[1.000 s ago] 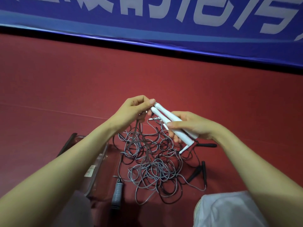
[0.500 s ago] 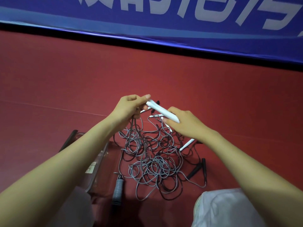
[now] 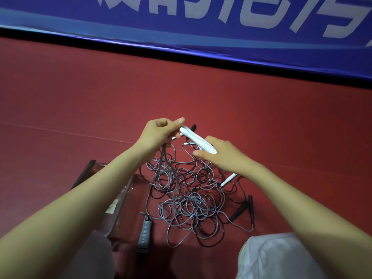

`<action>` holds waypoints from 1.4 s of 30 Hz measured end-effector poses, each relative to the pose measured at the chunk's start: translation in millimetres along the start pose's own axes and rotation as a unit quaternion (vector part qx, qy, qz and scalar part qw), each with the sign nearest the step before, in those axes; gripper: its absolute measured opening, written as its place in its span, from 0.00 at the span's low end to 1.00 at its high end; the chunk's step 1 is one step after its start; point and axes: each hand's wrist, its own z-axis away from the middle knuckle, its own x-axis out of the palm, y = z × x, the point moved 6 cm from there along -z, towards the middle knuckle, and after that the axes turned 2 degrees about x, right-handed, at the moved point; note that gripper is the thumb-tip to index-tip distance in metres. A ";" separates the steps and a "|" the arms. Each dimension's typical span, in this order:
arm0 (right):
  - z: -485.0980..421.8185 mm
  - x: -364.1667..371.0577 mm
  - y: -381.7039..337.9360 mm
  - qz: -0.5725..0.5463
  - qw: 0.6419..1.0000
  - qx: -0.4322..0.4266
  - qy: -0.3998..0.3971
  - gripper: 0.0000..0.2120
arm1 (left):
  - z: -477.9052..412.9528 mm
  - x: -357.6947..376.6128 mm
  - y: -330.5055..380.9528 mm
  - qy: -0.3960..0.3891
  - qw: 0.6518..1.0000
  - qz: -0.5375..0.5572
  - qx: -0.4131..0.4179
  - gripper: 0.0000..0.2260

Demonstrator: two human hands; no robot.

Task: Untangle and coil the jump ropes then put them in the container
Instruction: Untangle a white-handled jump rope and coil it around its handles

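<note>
A tangle of grey and black jump ropes lies on the red floor. My left hand pinches the upper end of the white handles and grips grey cord strands that hang down into the tangle. My right hand holds the lower part of the same white handles, fingers curled round them; their lower tip sticks out below my wrist. A grey ribbed handle lies at the pile's lower left, black handles at its right. The clear container stands left of the pile, partly hidden by my left forearm.
A blue banner with white lettering runs along the far edge of the red floor. My knees, one in dark cloth and one in white, frame the bottom of the view.
Both hands rose slightly with the white handles. My right hand slid up along them and now covers more of their length; the lifted cords hang a little tighter.
</note>
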 end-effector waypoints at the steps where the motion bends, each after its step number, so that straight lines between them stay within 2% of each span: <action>1: 1.0 -0.8 -0.3 0.034 0.999 0.001 0.007 0.13 | 0.0 0.4 -0.8 -0.001 1.000 -0.005 0.002 0.12; 3: 2.2 -6.3 -3.3 0.140 0.989 -0.002 0.037 0.11 | -0.5 1.7 -1.6 -0.004 1.000 -0.003 0.003 0.12; 6: 4.1 -28.0 -9.4 0.296 0.947 -0.020 0.125 0.12 | 0.5 9.0 -2.8 -0.048 0.998 0.014 -0.028 0.16; 9: 4.9 -47.8 -8.7 0.312 0.931 -0.021 0.187 0.12 | 6.6 22.6 -9.0 -0.143 0.986 -0.028 -0.074 0.24; 11: 2.8 -61.6 -2.8 0.243 0.942 0.003 0.233 0.11 | 11.6 28.3 -12.3 -0.178 0.980 -0.049 -0.075 0.23; 13: 1.2 -74.6 6.2 0.126 0.951 0.029 0.282 0.12 | 15.2 32.8 -12.1 -0.209 0.976 -0.042 -0.049 0.17; 16: 0.3 -83.2 13.8 -0.022 0.944 0.025 0.328 0.13 | 24.5 45.3 -9.4 -0.259 0.965 -0.024 -0.025 0.10; 20: -4.0 -77.3 5.9 -0.069 0.943 0.010 0.325 0.12 | 27.6 56.8 -14.3 -0.199 0.977 0.039 -0.065 0.23; 23: -10.0 -76.1 6.2 -0.108 0.940 0.029 0.322 0.11 | 24.4 53.9 -10.4 -0.170 0.985 -0.004 -0.017 0.17; 25: -14.3 -73.7 11.7 -0.186 0.935 0.042 0.298 0.09 | 22.9 51.2 -6.7 -0.165 0.986 -0.017 0.004 0.12; 28: -18.2 -64.7 12.6 -0.403 0.887 0.027 0.225 0.07 | 20.7 47.0 -2.7 -0.134 0.990 -0.025 0.034 0.07; 31: -20.4 -59.9 5.8 -0.531 0.828 0.005 0.183 0.10 | 19.8 47.4 1.9 -0.108 0.994 0.010 0.031 0.14; 32: -21.5 -58.7 4.8 -0.553 0.812 0.005 0.183 0.10 | 20.2 49.2 3.4 -0.111 0.993 0.028 0.025 0.17; 36: -22.1 -56.1 3.2 -0.626 0.747 0.020 0.223 0.12 | 32.3 67.8 6.9 -0.165 0.985 0.047 0.005 0.11; 38: -22.6 -55.3 2.2 -0.653 0.720 0.025 0.233 0.15 | 38.1 77.7 2.5 -0.185 0.981 0.056 -0.017 0.11; 42: -22.9 -49.9 -2.3 -0.659 0.718 0.046 0.218 0.13 | 38.7 80.6 -11.4 -0.187 0.977 0.072 -0.070 0.12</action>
